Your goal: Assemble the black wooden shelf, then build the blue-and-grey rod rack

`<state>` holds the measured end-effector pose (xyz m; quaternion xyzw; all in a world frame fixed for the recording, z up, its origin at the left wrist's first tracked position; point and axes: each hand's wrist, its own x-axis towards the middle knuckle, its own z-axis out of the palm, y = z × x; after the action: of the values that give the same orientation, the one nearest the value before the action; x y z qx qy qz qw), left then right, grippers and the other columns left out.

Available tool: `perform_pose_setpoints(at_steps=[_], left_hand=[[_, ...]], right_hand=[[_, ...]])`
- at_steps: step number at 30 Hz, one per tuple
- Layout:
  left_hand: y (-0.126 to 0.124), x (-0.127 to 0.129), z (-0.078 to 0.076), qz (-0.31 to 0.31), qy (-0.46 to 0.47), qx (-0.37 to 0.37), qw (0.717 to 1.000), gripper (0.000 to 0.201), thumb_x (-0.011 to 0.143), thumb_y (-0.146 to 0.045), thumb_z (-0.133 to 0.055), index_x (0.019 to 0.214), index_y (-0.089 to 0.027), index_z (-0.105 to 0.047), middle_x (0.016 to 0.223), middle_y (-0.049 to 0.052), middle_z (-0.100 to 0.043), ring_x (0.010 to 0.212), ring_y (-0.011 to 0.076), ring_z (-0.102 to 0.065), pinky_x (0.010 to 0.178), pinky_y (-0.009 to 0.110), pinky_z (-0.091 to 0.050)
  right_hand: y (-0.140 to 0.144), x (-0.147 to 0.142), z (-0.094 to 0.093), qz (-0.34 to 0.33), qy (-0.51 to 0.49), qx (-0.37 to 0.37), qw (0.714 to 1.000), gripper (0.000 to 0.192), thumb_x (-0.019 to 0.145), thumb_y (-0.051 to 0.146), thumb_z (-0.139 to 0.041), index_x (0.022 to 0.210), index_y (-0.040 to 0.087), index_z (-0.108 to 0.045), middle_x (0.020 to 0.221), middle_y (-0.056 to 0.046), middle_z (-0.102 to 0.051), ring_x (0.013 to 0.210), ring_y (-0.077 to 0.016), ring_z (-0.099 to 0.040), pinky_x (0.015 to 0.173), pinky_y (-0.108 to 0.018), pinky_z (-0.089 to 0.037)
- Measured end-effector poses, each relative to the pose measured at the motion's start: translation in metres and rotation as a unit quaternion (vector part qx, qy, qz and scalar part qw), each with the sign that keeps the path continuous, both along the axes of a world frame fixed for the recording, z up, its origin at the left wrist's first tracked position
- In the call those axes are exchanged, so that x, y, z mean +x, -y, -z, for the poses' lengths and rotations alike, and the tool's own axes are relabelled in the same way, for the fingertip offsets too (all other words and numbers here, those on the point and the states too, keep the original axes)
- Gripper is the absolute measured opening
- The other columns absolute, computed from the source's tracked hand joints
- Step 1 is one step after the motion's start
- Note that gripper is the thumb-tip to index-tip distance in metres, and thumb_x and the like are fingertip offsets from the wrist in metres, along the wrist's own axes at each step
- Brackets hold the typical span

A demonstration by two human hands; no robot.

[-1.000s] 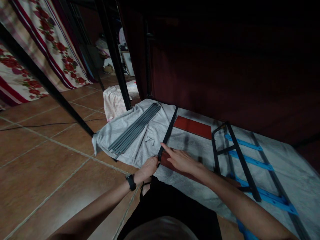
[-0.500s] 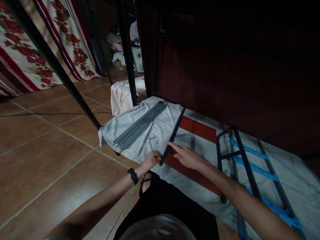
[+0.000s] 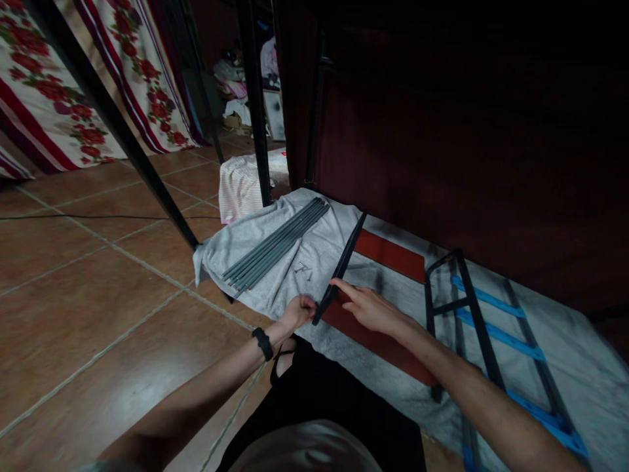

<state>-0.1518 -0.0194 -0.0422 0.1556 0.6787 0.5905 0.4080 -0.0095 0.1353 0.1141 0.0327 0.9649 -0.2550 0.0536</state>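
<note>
My left hand (image 3: 299,313) is closed in a pinch at the near end of a black metal bar (image 3: 348,252). What its fingertips hold is too small to make out. My right hand (image 3: 369,308) grips the same bar a little higher up, index finger laid against it. Two reddish-brown panels (image 3: 390,254) extend rightward from the bar, one near its far end and one partly under my right hand. Left of the bar, several small screws (image 3: 303,269) lie on the grey cloth (image 3: 275,249). Beyond them is a bundle of grey tubes (image 3: 278,246).
A black metal frame (image 3: 476,314) with blue crosspieces (image 3: 491,298) lies on the cloth at right. A black post (image 3: 147,177) slants up at left. Dark red fabric (image 3: 417,151) hangs behind the cloth. Tiled floor (image 3: 73,314) stretches left, with a cable (image 3: 108,217) across it.
The camera view has shifted slightly. Both hands stay at the black bar in nearly the same pose, the left fingers moving only a little at its near end.
</note>
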Motion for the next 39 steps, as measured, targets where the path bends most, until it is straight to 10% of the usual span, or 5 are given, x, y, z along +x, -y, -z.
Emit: perform_pose_setpoints(at_steps=[39], left_hand=[[0.004,0.000,-0.001,0.076,-0.036,0.000,0.996,0.017,0.073,-0.031,-0.064,0.073,-0.015,-0.059,0.060,0.000,-0.059,0.050,0.0105,-0.052,0.052,0.023,-0.040]], right_hand=[[-0.010,0.004,0.012,0.000,-0.034,-0.025,0.999,0.065,0.089,0.013,-0.049,0.150,0.033,-0.038,0.139,-0.004,-0.059,0.123,-0.0209,-0.059,0.104,-0.037,-0.046]])
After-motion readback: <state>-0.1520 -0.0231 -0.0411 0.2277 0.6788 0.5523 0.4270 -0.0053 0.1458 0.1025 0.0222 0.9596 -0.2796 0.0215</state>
